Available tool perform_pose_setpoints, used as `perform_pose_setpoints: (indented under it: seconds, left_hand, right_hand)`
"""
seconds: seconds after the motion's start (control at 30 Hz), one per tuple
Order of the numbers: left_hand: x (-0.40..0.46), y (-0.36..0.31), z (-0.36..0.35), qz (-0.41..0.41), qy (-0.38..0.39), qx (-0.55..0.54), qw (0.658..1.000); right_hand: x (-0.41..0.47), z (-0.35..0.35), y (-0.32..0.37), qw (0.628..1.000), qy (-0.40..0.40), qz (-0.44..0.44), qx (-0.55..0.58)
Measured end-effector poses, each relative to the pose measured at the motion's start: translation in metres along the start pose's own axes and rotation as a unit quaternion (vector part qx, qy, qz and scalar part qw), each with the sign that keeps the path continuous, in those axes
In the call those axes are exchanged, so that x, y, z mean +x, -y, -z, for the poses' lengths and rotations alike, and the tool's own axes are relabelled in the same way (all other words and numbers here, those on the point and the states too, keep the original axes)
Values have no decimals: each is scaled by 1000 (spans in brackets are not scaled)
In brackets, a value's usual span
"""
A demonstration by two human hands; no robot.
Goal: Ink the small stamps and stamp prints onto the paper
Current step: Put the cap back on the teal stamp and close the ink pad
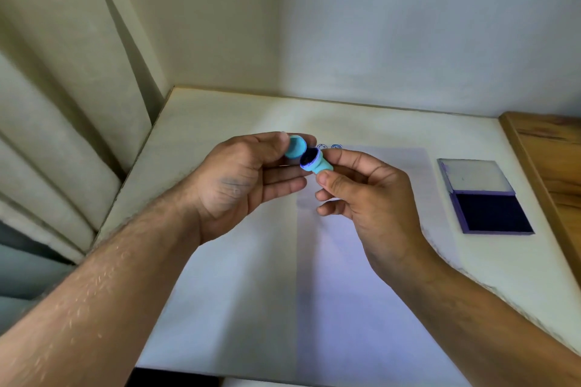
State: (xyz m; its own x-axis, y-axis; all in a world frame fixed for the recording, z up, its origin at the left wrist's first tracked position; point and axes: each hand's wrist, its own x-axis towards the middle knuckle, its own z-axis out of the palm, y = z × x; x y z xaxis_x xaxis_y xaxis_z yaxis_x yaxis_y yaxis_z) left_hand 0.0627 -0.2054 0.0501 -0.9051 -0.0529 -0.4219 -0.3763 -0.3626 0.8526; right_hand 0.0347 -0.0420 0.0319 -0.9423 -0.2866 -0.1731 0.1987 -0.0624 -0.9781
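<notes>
My right hand (pixel 364 195) pinches a small turquoise stamp (pixel 316 163) between thumb and fingers, its dark inked face turned up and to the left. My left hand (pixel 242 179) holds the stamp's turquoise cap (pixel 295 147) at its fingertips, just left of the stamp face and slightly apart from it. Both hands hover above a white sheet of paper (pixel 314 292) on the table. Two small blue prints (pixel 329 147) show on the paper's far edge, just behind the stamp. An open ink pad (pixel 490 212) with a dark blue surface lies to the right of the paper.
The cream table (pixel 220 116) fits into a corner, with walls behind and a curtain (pixel 63 135) along its left side. A wooden panel (pixel 553 160) borders the table on the right, close to the ink pad's raised lid (pixel 474 175).
</notes>
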Motion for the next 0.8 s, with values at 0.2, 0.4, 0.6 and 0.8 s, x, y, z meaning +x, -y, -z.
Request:
perform_pose_setpoints:
  seconds: [0.2, 0.4, 0.6, 0.8]
  left_hand:
    - [1, -1, 3, -13, 49, 26, 998]
    - [5, 3, 4, -50, 19, 45, 998]
    - [7, 2, 5, -60, -5, 54, 997]
    - [7, 1, 3, -58, 0, 52, 997]
  right_hand:
    - [1, 2, 1, 997, -10, 42, -66]
    - [0, 1, -1, 989, -46, 83, -115]
    - [-3, 2, 0, 956, -75, 176, -220]
    - [-2, 6, -1, 892, -93, 304, -322]
